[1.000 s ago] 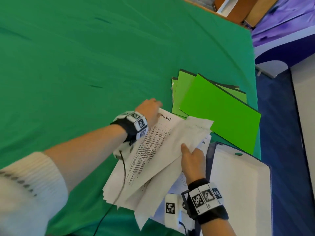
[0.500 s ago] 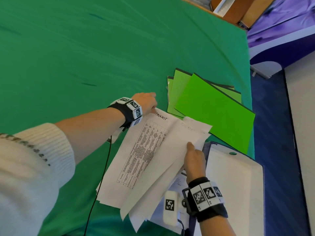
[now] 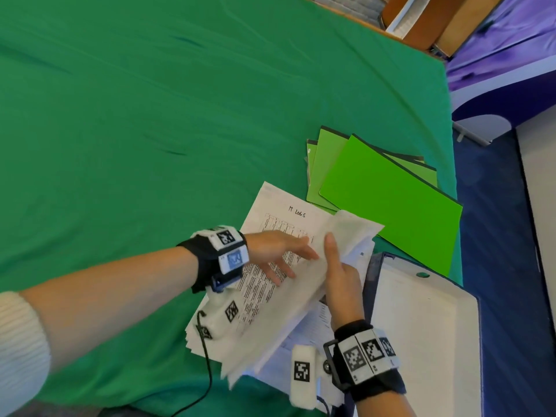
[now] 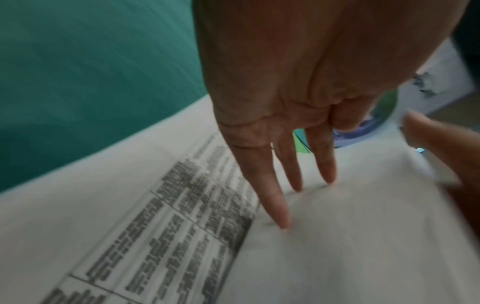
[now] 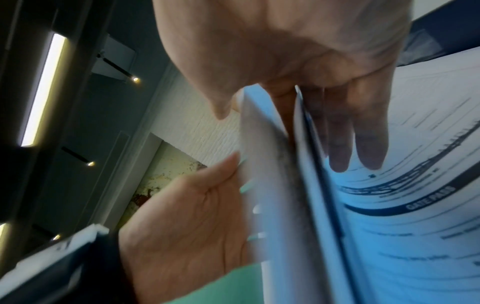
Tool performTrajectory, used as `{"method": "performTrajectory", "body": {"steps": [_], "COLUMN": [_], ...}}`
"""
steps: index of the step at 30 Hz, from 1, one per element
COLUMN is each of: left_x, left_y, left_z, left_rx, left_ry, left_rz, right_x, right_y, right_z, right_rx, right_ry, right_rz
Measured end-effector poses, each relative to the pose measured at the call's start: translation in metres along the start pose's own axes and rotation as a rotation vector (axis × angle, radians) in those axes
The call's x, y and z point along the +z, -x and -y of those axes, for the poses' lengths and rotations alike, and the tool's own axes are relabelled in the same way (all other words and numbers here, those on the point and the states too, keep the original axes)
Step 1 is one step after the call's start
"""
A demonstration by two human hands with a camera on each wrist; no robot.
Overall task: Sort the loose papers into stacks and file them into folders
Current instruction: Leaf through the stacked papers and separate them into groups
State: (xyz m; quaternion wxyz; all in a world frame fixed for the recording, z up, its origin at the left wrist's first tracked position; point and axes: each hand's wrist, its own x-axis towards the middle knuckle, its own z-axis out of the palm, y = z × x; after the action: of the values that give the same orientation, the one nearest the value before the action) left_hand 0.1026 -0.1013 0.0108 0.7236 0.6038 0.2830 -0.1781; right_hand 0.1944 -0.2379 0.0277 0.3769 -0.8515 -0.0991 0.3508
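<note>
My right hand (image 3: 340, 275) pinches a tilted bundle of white papers (image 3: 301, 302), thumb on top, fingers underneath; in the right wrist view the sheets (image 5: 265, 164) pass between thumb and fingers. The left hand (image 3: 288, 257) lies with straight fingers (image 4: 288, 168) touching the blank back of the top lifted sheet. Under it lies a printed table sheet (image 3: 279, 218) with a handwritten heading, also seen in the left wrist view (image 4: 168, 216). Bright green folders (image 3: 388, 206) lie fanned just beyond the papers. An open dark-blue folder (image 3: 421, 326) with a white inside sits at the right.
Everything rests on a table draped in green cloth (image 3: 150, 115), wide and bare to the left and far side. The table's right edge drops to a blue floor (image 3: 496, 266). Wooden furniture (image 3: 427, 22) stands past the far corner. A black cable (image 3: 207, 371) hangs from my left wrist.
The left hand was at the far corner of a printed sheet and carried it leftward; now it is back at the lifted bundle. A sheet with a different heading lies on top.
</note>
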Motion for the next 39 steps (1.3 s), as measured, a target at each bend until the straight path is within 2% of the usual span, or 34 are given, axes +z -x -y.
{"method": "performTrajectory", "body": {"steps": [3,5,6,8,10,11,13,16,22,25,29,31,33,37,39], "left_x": [0.012,0.005,-0.002,-0.021,-0.045,-0.056,-0.072,-0.080,-0.085,-0.083,-0.072,-0.061,-0.049,-0.033,-0.030], "left_y": [-0.008,-0.012,-0.015,-0.021,-0.028,-0.031,-0.035,-0.039,-0.046,-0.041,-0.029,-0.022,-0.013,-0.001,0.003], "left_z": [-0.004,-0.007,-0.009,-0.012,-0.014,-0.015,-0.018,-0.022,-0.019,-0.018,-0.005,0.007,0.016,0.033,0.042], "left_rx": [0.051,0.110,0.138,0.156,0.121,0.084,0.004,-0.001,0.040,0.110,0.099,0.148,0.227,0.289,0.319], "left_ry": [-0.146,-0.274,-0.408,-0.686,-0.826,-0.889,-1.010,-1.090,-0.988,-0.838,-0.709,-0.561,-0.432,-0.367,-0.360], "left_rz": [-0.003,-0.062,-0.134,-0.374,-0.598,-0.652,-0.641,-0.588,-0.627,-0.669,-0.545,-0.536,-0.599,-0.774,-0.754], "right_x": [0.004,0.004,0.003,0.002,0.001,0.001,0.000,-0.001,-0.002,-0.002,-0.004,-0.004,-0.004,-0.003,-0.002], "right_y": [0.004,0.003,0.003,0.002,0.000,0.000,-0.002,-0.004,-0.004,-0.004,-0.004,-0.004,-0.005,-0.004,-0.003], "right_z": [-0.004,-0.007,-0.009,-0.011,-0.013,-0.013,-0.015,-0.017,-0.019,-0.020,-0.022,-0.022,-0.022,-0.021,-0.020], "right_rx": [-0.052,-0.093,-0.105,-0.107,-0.116,-0.109,-0.106,-0.116,-0.116,-0.125,-0.131,-0.127,-0.121,-0.116,-0.108], "right_ry": [0.020,0.045,0.069,0.103,0.112,0.115,0.118,0.123,0.128,0.139,0.133,0.129,0.133,0.146,0.142], "right_rz": [-0.061,-0.103,-0.115,-0.130,-0.149,-0.159,-0.160,-0.161,-0.165,-0.168,-0.158,-0.154,-0.149,-0.150,-0.146]}}
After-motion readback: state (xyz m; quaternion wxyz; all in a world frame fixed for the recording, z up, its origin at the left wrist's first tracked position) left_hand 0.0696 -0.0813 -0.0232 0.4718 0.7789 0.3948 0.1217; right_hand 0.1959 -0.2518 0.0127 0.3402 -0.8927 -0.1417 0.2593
